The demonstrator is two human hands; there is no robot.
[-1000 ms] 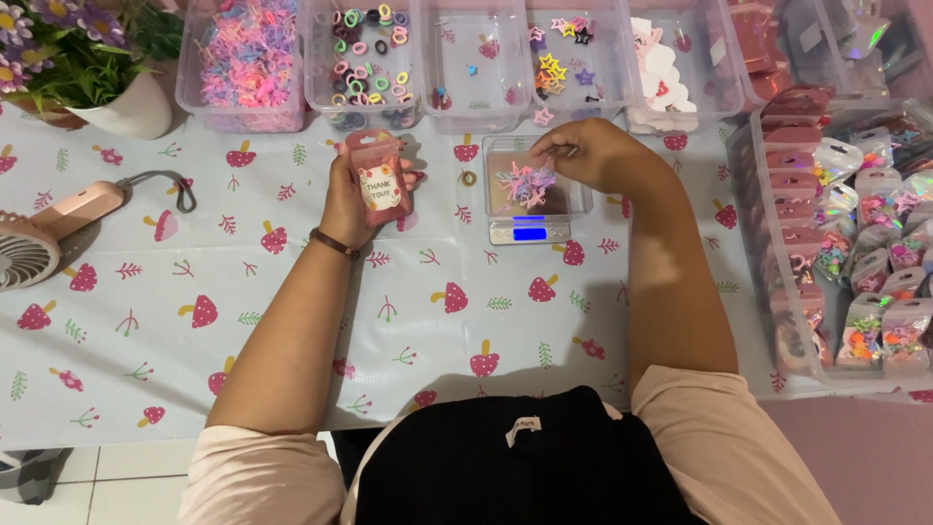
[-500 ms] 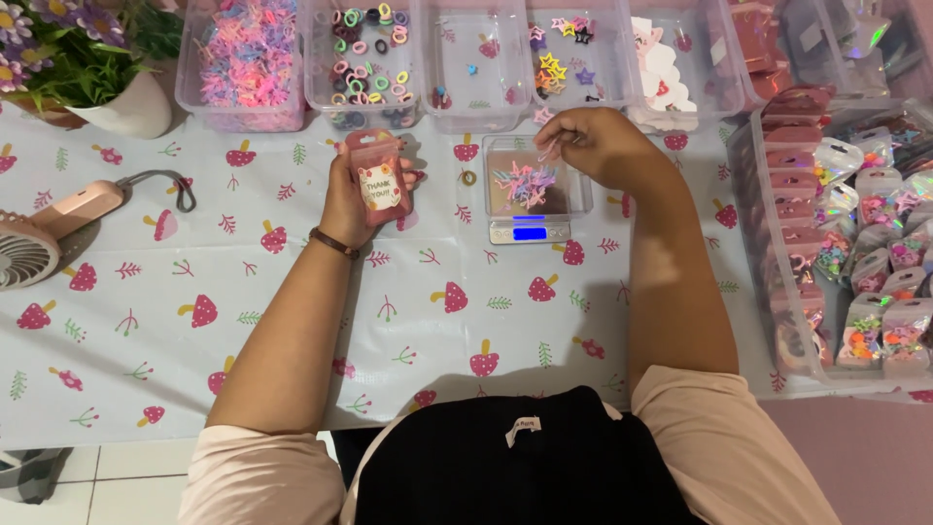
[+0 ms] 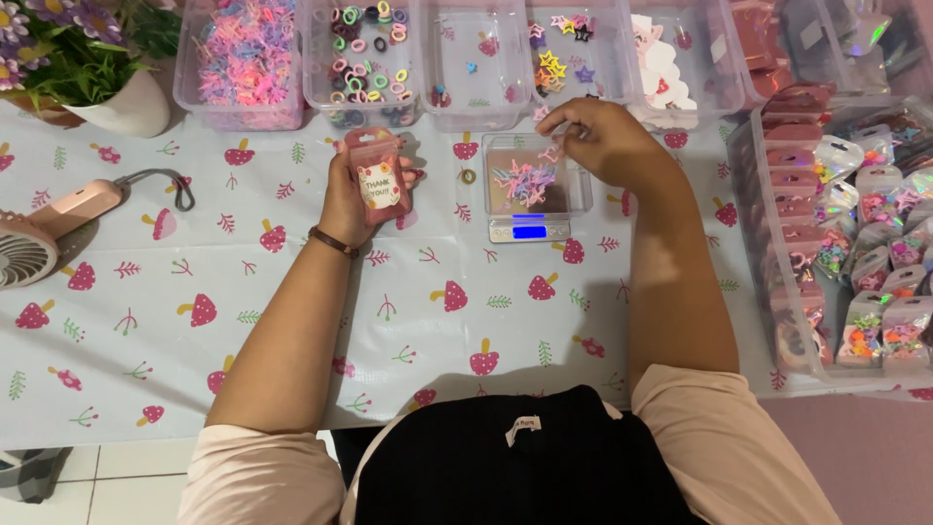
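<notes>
Head view: right hand (image 3: 603, 141) is pinching 1 pink clip (image 3: 551, 154) over the scale (image 3: 530, 190); left hand (image 3: 352, 190) is gripping a pouch (image 3: 379, 177). Clip risks slipping, scattering the pile.

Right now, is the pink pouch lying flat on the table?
No, the left hand holds the pink pouch upright above the tablecloth.

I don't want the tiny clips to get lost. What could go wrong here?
The right hand pinches a tiny pink clip over the heaped clear tray on the small scale; it might drop onto the patterned tablecloth and hide there. A nudge could tip the tray. The left hand holds the pink pouch upright; tilted, it may spill.
</notes>
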